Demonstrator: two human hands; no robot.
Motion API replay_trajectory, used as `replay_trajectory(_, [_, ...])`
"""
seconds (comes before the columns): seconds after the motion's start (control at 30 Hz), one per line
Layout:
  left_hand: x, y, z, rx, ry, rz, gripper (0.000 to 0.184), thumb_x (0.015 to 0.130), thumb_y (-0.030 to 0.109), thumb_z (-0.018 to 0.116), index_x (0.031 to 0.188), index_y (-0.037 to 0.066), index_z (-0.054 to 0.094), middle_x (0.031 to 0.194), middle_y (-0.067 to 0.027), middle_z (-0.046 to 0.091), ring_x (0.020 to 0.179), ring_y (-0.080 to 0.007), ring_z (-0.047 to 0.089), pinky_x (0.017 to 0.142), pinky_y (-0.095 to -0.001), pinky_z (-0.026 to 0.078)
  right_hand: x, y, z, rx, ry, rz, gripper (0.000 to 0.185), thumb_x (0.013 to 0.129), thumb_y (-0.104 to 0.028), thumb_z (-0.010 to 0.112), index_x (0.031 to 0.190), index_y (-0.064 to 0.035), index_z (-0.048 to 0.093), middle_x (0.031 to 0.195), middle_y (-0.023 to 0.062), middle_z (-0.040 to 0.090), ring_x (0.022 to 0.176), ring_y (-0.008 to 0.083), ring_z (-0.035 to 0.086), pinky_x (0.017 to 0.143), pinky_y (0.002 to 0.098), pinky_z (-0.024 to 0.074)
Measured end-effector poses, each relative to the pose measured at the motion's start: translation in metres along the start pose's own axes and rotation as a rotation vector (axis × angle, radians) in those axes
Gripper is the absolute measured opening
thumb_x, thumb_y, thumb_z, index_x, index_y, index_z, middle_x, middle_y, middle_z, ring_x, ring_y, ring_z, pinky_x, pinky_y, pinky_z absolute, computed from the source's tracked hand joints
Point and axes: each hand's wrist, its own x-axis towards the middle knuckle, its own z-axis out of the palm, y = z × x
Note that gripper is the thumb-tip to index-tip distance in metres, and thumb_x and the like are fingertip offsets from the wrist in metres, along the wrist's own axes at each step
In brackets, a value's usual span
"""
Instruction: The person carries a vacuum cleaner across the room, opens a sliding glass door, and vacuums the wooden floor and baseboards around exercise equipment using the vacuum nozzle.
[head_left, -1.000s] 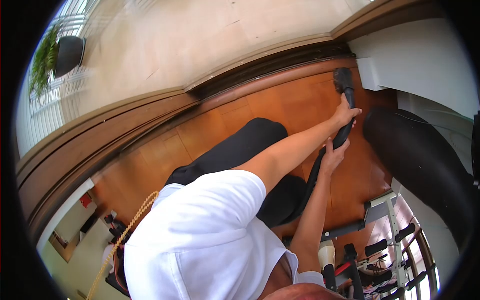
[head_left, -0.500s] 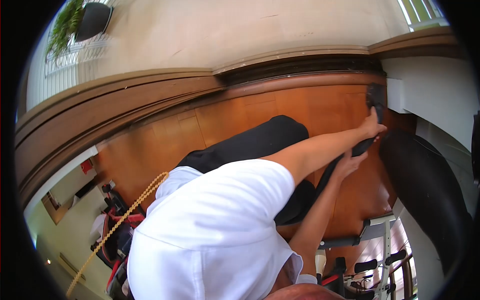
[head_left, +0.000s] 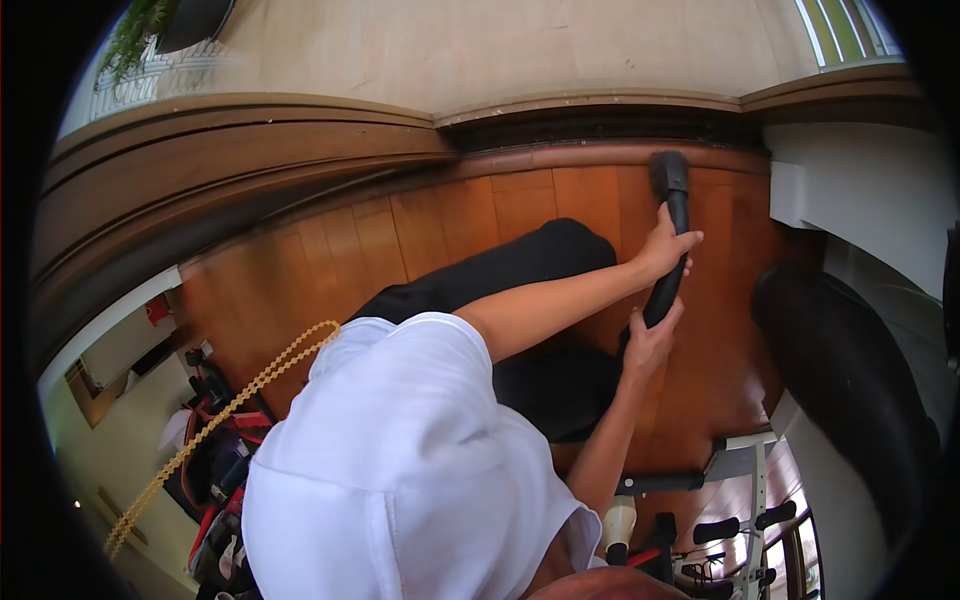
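My left hand grips a black tube just below its dark brush-like head. That head rests on the wooden floor beside the reddish threshold edge. Farther down the tube, my right hand is wrapped round its thicker part. A hose runs on from there towards my body, partly hidden by my right hand and forearm. Dark-clothed legs are bent beside my arms.
A brown door track borders the wooden floor. At the right are a large dark rounded object and a white wall. Metal-framed equipment stands lower right. A yellow cord hangs at left.
Both hands and the brush-like head have moved left along the threshold, away from the white wall corner. The grip on the tube remains. The camera view has also shifted.
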Motion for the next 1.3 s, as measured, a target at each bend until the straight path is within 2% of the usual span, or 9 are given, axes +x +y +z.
replay_trajectory(0.13, [0.016, 0.021, 0.059, -0.019, -0.089, 0.059, 0.098, 0.085, 0.011, 0.063, 0.148, 0.019, -0.012, 0.079, -0.0131, 0.056, 0.05, -0.0173, 0.055, 0.041, -0.032, 0.05, 0.034, 0.003, -0.02, 0.022, 0.183, -0.111, 0.053, 0.076, -0.012, 0.066, 0.124, -0.0074, 0.044, 0.09, 0.0221, 0.063, 0.083, 0.0385, 0.064, 0.073, 0.0447, 0.0468])
replay_trajectory(0.23, [0.056, 0.017, 0.081, 0.032, -0.056, 0.049, 0.106, 0.085, 0.01, 0.062, 0.147, 0.027, -0.023, 0.081, -0.0165, 0.059, 0.05, -0.0187, 0.056, 0.042, -0.0331, 0.051, 0.071, -0.006, -0.036, 0.044, 0.075, 0.06, 0.049, 0.076, -0.013, 0.066, 0.12, -0.0074, 0.045, 0.079, 0.0189, 0.063, 0.078, 0.0361, 0.065, 0.072, 0.044, 0.0472])
replay_trajectory(0.3, [0.075, 0.011, 0.07, 0.088, -0.052, 0.084, 0.094, 0.085, 0.009, 0.063, 0.152, 0.033, 0.001, 0.086, -0.0158, 0.06, 0.051, -0.0185, 0.058, 0.042, -0.0337, 0.051, 0.083, -0.011, -0.029, 0.074, 0.009, 0.159, 0.048, 0.075, -0.013, 0.066, 0.118, -0.0067, 0.045, 0.072, 0.0161, 0.063, 0.074, 0.0343, 0.065, 0.072, 0.0433, 0.0474])
replay_trajectory(0.43, [0.083, 0.021, 0.037, 0.039, -0.03, 0.052, 0.078, 0.083, 0.01, 0.063, 0.148, 0.029, 0.024, 0.088, -0.0155, 0.059, 0.05, -0.0185, 0.057, 0.041, -0.0333, 0.051, 0.078, -0.022, -0.007, -0.145, 0.009, 0.014, 0.047, 0.076, -0.017, 0.063, 0.118, -0.008, 0.044, 0.079, 0.0211, 0.064, 0.079, 0.0407, 0.064, 0.07, 0.0485, 0.0464])
replay_trajectory(0.47, [0.08, 0.026, 0.026, -0.009, -0.001, 0.079, 0.075, 0.083, 0.01, 0.063, 0.146, 0.027, 0.027, 0.087, -0.0152, 0.058, 0.05, -0.019, 0.057, 0.041, -0.0335, 0.051, 0.077, -0.029, -0.007, -0.133, -0.1, 0.072, 0.049, 0.076, -0.018, 0.063, 0.119, -0.0092, 0.042, 0.084, 0.024, 0.064, 0.083, 0.0438, 0.062, 0.072, 0.0511, 0.0457])
replay_trajectory(0.67, [0.049, 0.062, -0.066, -0.195, 0.079, 0.046, 0.076, 0.083, 0.01, 0.063, 0.145, 0.025, 0.022, 0.071, -0.0101, 0.049, 0.05, -0.0197, 0.055, 0.042, -0.0356, 0.051, 0.042, -0.093, 0.022, -0.329, -0.289, -0.067, 0.048, 0.075, -0.018, 0.063, 0.116, -0.0081, 0.04, 0.088, 0.0263, 0.064, 0.085, 0.0456, 0.061, 0.075, 0.0523, 0.0457])
replay_trajectory(0.7, [0.039, 0.07, -0.079, -0.181, 0.089, 0.026, 0.074, 0.086, 0.011, 0.063, 0.145, 0.026, 0.021, 0.075, -0.0103, 0.052, 0.054, -0.019, 0.054, 0.046, -0.0354, 0.051, 0.035, -0.102, 0.026, -0.334, -0.312, -0.093, 0.047, 0.075, -0.017, 0.063, 0.114, -0.0077, 0.04, 0.087, 0.0263, 0.064, 0.086, 0.0456, 0.061, 0.075, 0.0523, 0.0459])
replay_trajectory(0.87, [0.002, 0.091, -0.134, -0.225, 0.14, -0.011, 0.073, 0.088, 0.014, 0.062, 0.145, 0.028, 0.019, 0.074, -0.0085, 0.051, 0.056, -0.0176, 0.054, 0.046, -0.0336, 0.049, 0.001, -0.139, 0.05, -0.383, -0.408, -0.157, 0.043, 0.076, -0.012, 0.064, 0.11, -0.0019, 0.04, 0.088, 0.0268, 0.064, 0.088, 0.0445, 0.062, 0.076, 0.0507, 0.0475])
replay_trajectory(1.3, [-0.102, 0.116, -0.267, -0.384, 0.333, 0.059, 0.072, 0.089, 0.014, 0.061, 0.143, 0.029, 0.016, 0.072, -0.0103, 0.05, 0.058, -0.0195, 0.053, 0.049, -0.0366, 0.05, -0.083, -0.195, 0.112, -0.43, -0.637, -0.343, 0.04, 0.073, -0.01, 0.065, 0.103, -0.0023, 0.041, 0.086, 0.0265, 0.065, 0.088, 0.0445, 0.063, 0.077, 0.0505, 0.0491])
